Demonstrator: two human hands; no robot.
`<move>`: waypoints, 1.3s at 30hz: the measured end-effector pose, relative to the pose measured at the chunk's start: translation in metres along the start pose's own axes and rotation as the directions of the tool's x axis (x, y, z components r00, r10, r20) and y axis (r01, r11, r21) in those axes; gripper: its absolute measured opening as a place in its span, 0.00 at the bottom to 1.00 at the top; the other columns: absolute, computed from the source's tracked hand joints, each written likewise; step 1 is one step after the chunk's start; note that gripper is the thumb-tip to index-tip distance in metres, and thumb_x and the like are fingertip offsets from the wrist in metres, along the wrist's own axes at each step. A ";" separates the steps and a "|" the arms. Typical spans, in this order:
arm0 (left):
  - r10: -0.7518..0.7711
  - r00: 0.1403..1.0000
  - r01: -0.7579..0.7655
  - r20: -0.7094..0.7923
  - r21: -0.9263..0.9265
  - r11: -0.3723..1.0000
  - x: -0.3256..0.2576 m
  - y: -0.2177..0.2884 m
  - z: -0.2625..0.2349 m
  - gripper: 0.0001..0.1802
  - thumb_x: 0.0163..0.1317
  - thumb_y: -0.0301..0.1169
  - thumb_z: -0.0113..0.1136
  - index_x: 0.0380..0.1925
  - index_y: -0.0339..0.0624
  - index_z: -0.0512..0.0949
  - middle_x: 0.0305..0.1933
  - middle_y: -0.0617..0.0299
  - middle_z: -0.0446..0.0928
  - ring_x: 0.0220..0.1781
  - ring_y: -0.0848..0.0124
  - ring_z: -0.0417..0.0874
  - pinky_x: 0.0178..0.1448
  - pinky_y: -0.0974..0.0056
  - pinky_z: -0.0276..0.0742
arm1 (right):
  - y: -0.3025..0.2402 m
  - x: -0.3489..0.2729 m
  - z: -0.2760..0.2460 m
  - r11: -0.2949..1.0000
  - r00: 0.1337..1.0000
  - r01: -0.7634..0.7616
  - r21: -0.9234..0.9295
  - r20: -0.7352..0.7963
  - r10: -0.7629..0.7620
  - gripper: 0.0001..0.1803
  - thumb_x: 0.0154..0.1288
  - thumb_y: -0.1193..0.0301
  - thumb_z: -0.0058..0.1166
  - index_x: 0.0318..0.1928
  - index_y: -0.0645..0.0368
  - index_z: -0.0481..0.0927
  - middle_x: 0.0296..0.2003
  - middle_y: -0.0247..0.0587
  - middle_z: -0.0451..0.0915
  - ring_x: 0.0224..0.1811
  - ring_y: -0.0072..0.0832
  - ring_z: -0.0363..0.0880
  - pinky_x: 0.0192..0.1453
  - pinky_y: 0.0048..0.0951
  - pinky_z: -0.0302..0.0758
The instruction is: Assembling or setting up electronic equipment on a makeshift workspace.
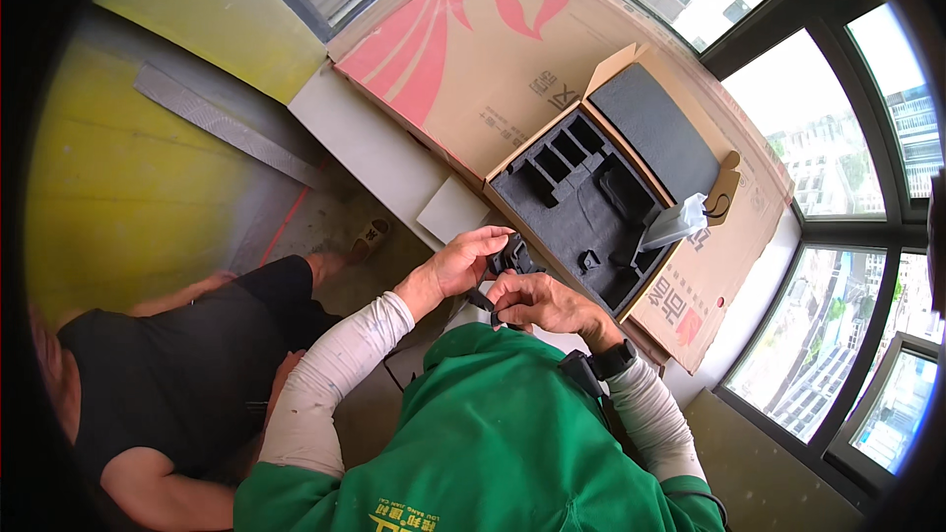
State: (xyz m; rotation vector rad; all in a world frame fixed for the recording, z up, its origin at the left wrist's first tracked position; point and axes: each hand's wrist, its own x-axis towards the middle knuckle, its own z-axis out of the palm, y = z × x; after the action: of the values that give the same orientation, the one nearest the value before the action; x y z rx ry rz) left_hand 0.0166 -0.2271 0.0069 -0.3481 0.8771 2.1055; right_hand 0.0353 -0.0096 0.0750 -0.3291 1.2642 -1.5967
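My left hand (465, 261) and my right hand (540, 300) are both closed on a small black device (510, 258) with a short strap, held just in front of my green shirt. Right beyond it lies an open cardboard box (658, 288) lined with black foam (581, 199) cut into several pockets. A small clear plastic bag (676, 221) rests on the foam's right side. I wear a black watch on the right wrist.
A large flat cardboard carton (493, 49) with a red print lies under the box on a white ledge (370, 148) by the windows. Another person in black (177, 374) crouches at my left. A sandal (370, 236) lies on the concrete floor.
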 end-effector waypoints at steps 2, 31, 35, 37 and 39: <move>-0.011 1.000 0.011 0.001 0.023 1.000 0.005 -0.002 0.001 0.22 0.76 0.37 0.57 0.64 0.39 0.72 0.53 0.60 0.81 0.56 0.66 0.82 0.62 0.56 0.80 | 0.001 -0.004 -0.001 1.000 1.000 0.009 -0.010 -0.026 -0.009 0.10 0.71 0.75 0.57 0.51 0.58 0.80 0.35 0.30 0.85 0.26 0.16 0.72 0.32 0.22 0.69; -0.103 0.994 0.104 -0.021 0.039 0.994 0.026 -0.001 0.030 0.17 0.80 0.35 0.49 0.62 0.38 0.72 0.49 0.54 0.81 0.43 0.64 0.87 0.49 0.58 0.88 | -0.021 -0.048 0.008 0.624 0.940 0.111 -0.774 -0.122 -0.318 0.26 0.66 0.73 0.62 0.65 0.49 0.79 0.35 0.54 0.85 0.38 0.54 0.83 0.44 0.48 0.79; -0.071 0.995 0.074 -0.068 0.033 0.997 0.027 -0.006 0.033 0.17 0.80 0.35 0.49 0.60 0.37 0.74 0.47 0.55 0.83 0.43 0.63 0.87 0.49 0.59 0.87 | 0.009 -0.026 -0.012 0.838 0.874 0.247 -0.487 -0.262 -0.410 0.17 0.70 0.72 0.59 0.57 0.62 0.83 0.35 0.44 0.87 0.33 0.36 0.85 0.41 0.38 0.79; -0.084 0.996 0.086 -0.041 0.038 0.996 0.025 -0.004 0.027 0.18 0.80 0.36 0.50 0.60 0.36 0.74 0.48 0.55 0.83 0.44 0.63 0.87 0.48 0.59 0.87 | -0.011 -0.039 -0.023 0.990 0.921 0.132 -0.054 -0.362 -0.143 0.15 0.78 0.68 0.56 0.52 0.68 0.83 0.35 0.37 0.86 0.26 0.18 0.76 0.31 0.24 0.73; -0.107 0.994 0.107 0.001 0.072 0.992 0.033 -0.005 0.028 0.19 0.81 0.37 0.49 0.60 0.35 0.74 0.51 0.55 0.83 0.44 0.63 0.87 0.47 0.60 0.87 | 0.003 -0.046 -0.039 0.929 0.872 0.309 0.203 -0.451 -0.191 0.13 0.78 0.66 0.57 0.48 0.65 0.83 0.35 0.39 0.86 0.23 0.16 0.72 0.28 0.20 0.68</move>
State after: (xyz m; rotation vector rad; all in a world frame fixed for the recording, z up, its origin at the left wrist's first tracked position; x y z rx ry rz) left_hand 0.0013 -0.1868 0.0076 -0.3442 0.9090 1.9706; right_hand 0.0287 0.0503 0.0733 0.0373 1.3404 -2.1241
